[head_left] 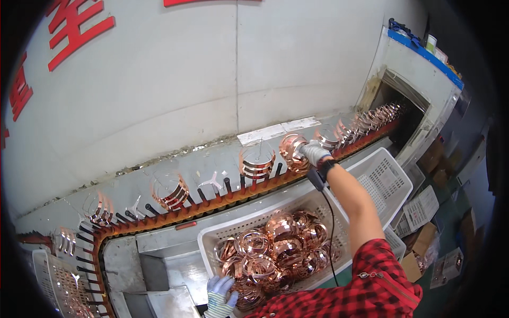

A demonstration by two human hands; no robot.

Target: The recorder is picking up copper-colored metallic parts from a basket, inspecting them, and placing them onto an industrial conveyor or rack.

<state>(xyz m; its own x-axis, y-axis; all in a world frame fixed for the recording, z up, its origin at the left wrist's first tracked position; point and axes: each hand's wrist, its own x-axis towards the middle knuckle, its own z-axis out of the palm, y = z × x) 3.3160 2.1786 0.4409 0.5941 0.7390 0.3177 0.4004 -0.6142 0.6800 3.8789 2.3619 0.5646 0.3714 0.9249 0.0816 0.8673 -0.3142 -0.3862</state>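
Observation:
My right hand (316,153), in a pale work glove, reaches to the conveyor and is closed on a stack of shiny copper-coloured ring-shaped parts (292,150). The stack is at the row of upright posts; whether it rests on a post is hidden. My left hand (219,298), in a striped glove, is low at the near left corner of a white plastic basket (203,241), its fingers stretched and slightly apart. Beside it, many similar copper-coloured rings (273,252) lie heaped in the basket. A separate ring set (257,165) hangs on the line, left of my right hand.
The conveyor rail (212,203) with dark-tipped posts curves past the basket into a wall opening (395,100). Another white basket (383,183) stands at the right, one more (53,286) at the far left. A cable (332,233) runs down from a device at my right wrist.

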